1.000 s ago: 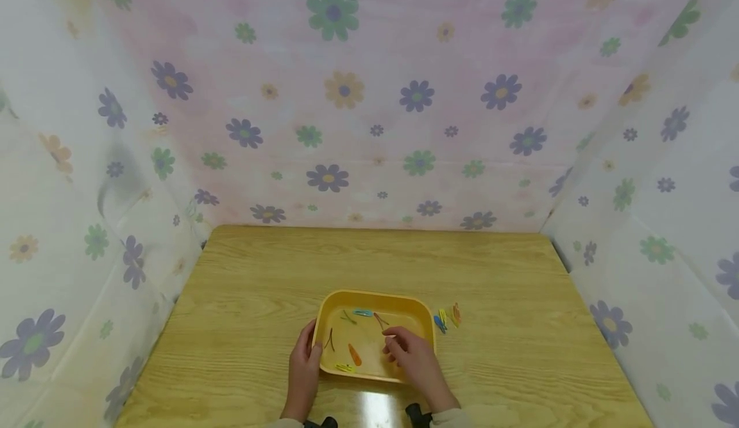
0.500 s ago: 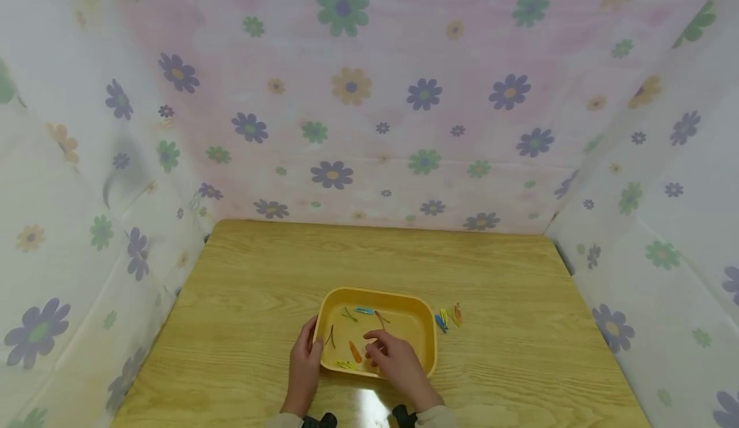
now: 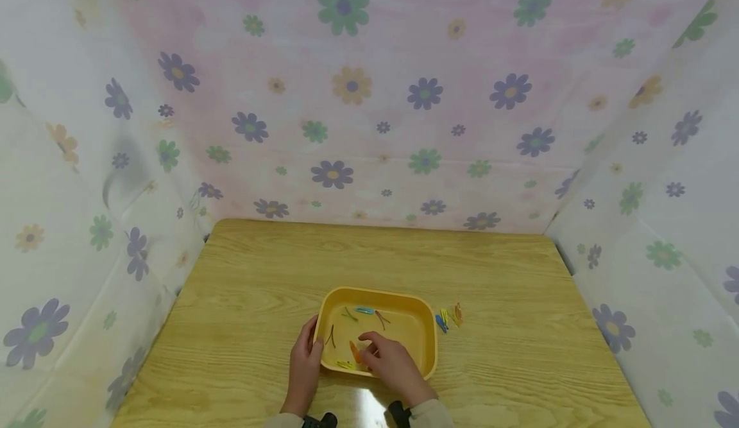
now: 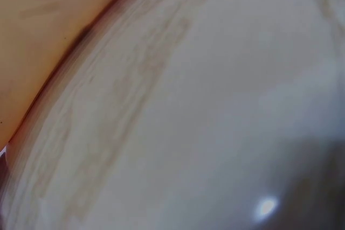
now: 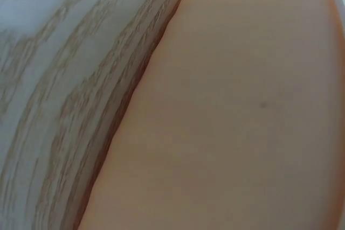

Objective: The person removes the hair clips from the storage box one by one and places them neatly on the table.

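A shallow yellow tray sits near the front of the table in the head view. My left hand grips its left side, thumb at the rim and fingers along the outer wall. Over the tray's front part, my right hand has bent, spread fingers, fingertips right beside an orange hair clip on the tray floor. Also in the tray are a light-blue hair clip, a yellow hair clip, and thin V-shaped pieces: green, red and dark.
Right of the tray, on the wood-grain table, lie a blue clip, a yellow clip and an orange clip. Flower-printed sheets stand around the table. Wrist views show mostly skin and tabletop.
My right hand has moved left across the tray, from near the red V-shaped piece to the orange hair clip. My left hand keeps its hold on the tray.
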`<control>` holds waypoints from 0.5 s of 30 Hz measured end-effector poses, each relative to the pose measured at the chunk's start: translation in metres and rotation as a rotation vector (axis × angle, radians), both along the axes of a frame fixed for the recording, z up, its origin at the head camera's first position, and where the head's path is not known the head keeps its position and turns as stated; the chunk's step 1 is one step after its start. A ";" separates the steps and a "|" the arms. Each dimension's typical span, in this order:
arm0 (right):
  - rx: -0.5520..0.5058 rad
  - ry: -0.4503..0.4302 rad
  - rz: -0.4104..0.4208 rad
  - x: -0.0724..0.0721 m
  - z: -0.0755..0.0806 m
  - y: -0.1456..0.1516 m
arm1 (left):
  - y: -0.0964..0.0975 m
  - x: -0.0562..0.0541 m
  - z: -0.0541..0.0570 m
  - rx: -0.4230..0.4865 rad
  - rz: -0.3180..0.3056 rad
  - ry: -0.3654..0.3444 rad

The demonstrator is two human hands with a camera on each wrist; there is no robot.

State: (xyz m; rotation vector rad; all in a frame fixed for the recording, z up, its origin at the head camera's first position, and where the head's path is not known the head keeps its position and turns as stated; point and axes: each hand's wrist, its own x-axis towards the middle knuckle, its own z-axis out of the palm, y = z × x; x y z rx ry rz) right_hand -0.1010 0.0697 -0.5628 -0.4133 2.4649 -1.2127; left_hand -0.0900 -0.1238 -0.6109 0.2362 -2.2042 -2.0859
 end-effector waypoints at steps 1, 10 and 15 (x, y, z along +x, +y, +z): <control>0.006 0.000 0.004 0.000 0.000 -0.001 | 0.000 0.000 0.003 0.004 -0.004 -0.004; 0.066 -0.004 0.036 -0.003 -0.001 -0.004 | 0.002 0.003 0.013 -0.020 -0.013 0.007; 0.067 0.002 0.044 -0.006 0.000 -0.007 | 0.002 0.003 0.012 -0.020 -0.012 0.007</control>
